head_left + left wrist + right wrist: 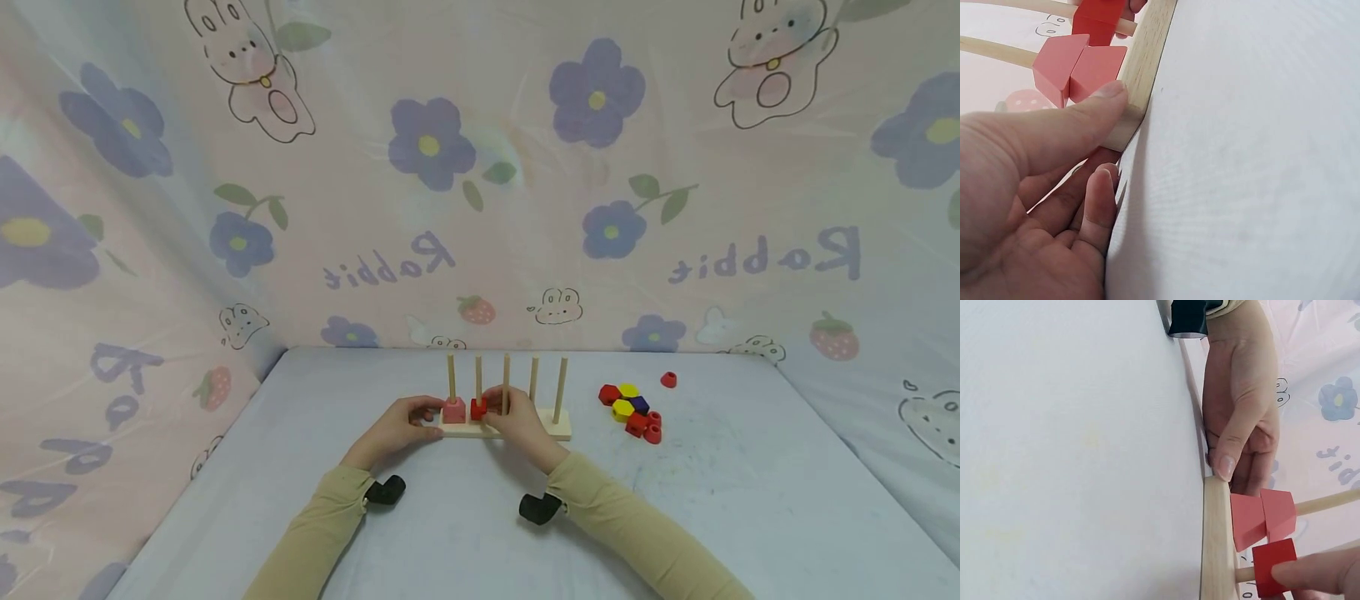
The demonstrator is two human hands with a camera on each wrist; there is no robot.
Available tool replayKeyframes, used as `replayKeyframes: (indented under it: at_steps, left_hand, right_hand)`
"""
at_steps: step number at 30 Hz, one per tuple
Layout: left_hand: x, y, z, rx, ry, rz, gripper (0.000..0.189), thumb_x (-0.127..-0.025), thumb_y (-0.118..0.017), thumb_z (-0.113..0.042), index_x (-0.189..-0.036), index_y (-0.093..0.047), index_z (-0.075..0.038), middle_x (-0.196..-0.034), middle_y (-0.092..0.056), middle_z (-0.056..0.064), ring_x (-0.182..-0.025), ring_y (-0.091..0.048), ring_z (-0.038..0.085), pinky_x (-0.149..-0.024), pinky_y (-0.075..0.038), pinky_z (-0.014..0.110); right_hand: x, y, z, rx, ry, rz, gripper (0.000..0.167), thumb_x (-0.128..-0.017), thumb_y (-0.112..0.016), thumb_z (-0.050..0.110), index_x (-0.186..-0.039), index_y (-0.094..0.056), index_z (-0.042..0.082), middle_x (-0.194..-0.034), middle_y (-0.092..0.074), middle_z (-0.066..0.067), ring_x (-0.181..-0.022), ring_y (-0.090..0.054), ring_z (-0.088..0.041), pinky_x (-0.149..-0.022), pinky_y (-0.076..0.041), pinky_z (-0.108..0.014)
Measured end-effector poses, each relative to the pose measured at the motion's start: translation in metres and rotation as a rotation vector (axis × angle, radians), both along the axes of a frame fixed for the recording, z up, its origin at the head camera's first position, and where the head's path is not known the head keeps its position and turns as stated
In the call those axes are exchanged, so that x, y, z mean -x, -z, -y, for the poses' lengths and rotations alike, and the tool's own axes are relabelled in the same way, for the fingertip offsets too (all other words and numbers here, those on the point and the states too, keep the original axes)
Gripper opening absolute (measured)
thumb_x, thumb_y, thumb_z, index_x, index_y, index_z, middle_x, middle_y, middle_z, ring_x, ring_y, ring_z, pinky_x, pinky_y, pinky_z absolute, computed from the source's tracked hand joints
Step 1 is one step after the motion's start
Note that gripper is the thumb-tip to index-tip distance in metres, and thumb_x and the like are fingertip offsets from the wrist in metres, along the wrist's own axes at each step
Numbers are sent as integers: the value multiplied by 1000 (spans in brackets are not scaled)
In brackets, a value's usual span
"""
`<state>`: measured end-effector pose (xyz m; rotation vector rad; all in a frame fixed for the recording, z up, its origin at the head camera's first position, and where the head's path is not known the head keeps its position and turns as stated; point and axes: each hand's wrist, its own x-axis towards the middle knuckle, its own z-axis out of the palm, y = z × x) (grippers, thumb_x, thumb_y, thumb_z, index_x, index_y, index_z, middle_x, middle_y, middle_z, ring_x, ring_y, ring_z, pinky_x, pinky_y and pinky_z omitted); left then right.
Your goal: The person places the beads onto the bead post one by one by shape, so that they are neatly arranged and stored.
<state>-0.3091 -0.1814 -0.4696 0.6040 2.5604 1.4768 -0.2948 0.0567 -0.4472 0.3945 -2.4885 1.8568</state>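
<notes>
A wooden peg stand point(557, 427) with several upright pegs lies across the table in the head view. Its left end is gripped by my left hand point(393, 430), the thumb over the edge and the fingers behind. Two pink blocks point(1264, 517) sit stacked on the leftmost peg. My right hand point(522, 427) pinches a red block point(1270, 567) on the second peg. In the right wrist view a short length of peg shows between that block and the base, so it stands a little off the wood. Part of the right hand's fingers is hidden behind the block.
To the right of the stand lies a loose group of small blocks, among them a yellow block point(622, 409), a blue block point(639, 405) and a red block point(636, 425). A single red piece point(669, 380) lies farther back. Patterned cloth point(510, 208) hangs behind the table.
</notes>
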Motion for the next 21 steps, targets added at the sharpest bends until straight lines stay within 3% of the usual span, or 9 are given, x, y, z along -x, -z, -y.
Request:
replayKeyframes:
  at_steps: [11,21]
  left_hand:
    - [0,1,-3,-3,7,-5,48,-79,-78,-9,-123,-60,0,-103,-61,9,-88,-53,22,-74,-43,30]
    - [0,0,-2,19,-3,-12,49,-79,-78,-9,-124,-60,-2,-105,-61,7,-89,-53,21,-74,-44,29]
  right_hand:
    - [-3,-1,-3,-45,7,11,28,-82,-64,-9,-109,-60,-7,-104,-63,-17,-95,-61,-30,-85,-49,-39]
    - [-20,-15,-23,-66,-60,-54,48,-85,-64,-2,-130,-48,-8,-122,-57,-26,-116,-53,-38,-99,-38,-49]
